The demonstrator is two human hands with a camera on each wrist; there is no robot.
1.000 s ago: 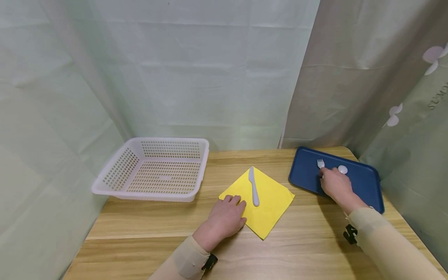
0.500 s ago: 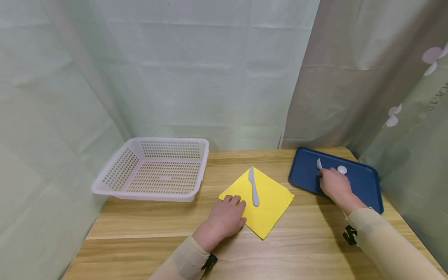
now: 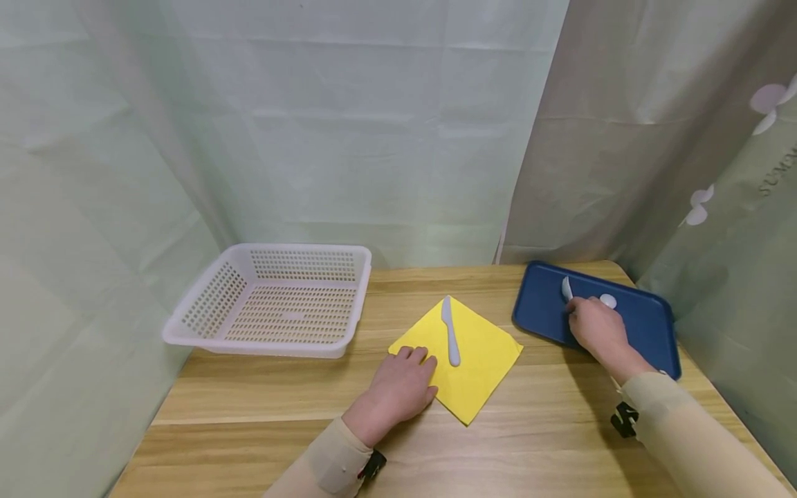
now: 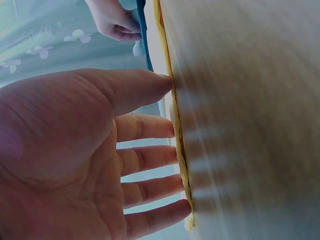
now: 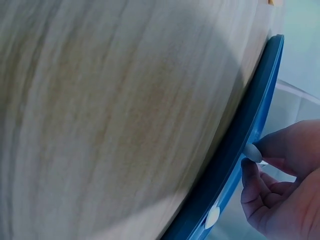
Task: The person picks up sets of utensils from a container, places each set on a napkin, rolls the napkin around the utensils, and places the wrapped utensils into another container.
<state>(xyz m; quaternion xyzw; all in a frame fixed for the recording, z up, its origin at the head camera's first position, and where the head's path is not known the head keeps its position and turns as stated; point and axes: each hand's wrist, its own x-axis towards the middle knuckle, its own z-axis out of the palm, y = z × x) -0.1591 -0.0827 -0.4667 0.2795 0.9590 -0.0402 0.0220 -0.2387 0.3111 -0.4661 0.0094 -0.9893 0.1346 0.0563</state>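
Note:
In the head view my right hand (image 3: 599, 328) is over the blue tray (image 3: 540, 312). Its thumb and fingers pinch a white fork (image 3: 566, 288), whose head points to the back and is turned edge-on; the right wrist view shows the rounded handle end (image 5: 253, 153) between thumb and forefinger. Beside that hand a white spoon (image 3: 608, 301) lies on the tray, partly covered by the hand. My left hand (image 3: 401, 387) rests its fairly straight fingertips on the left edge of a folded yellow napkin (image 3: 479, 377). A white knife (image 3: 451, 332) lies across the napkin.
A white perforated basket (image 3: 280, 349) stands at the back left of the wooden table (image 3: 261, 394). Pale curtains (image 3: 373, 138) hang close behind and on both sides of the tabletop.
The fork has rolled in my right hand: its tines faced up earlier and now it stands edge-on. The left hand, napkin and knife stay in place.

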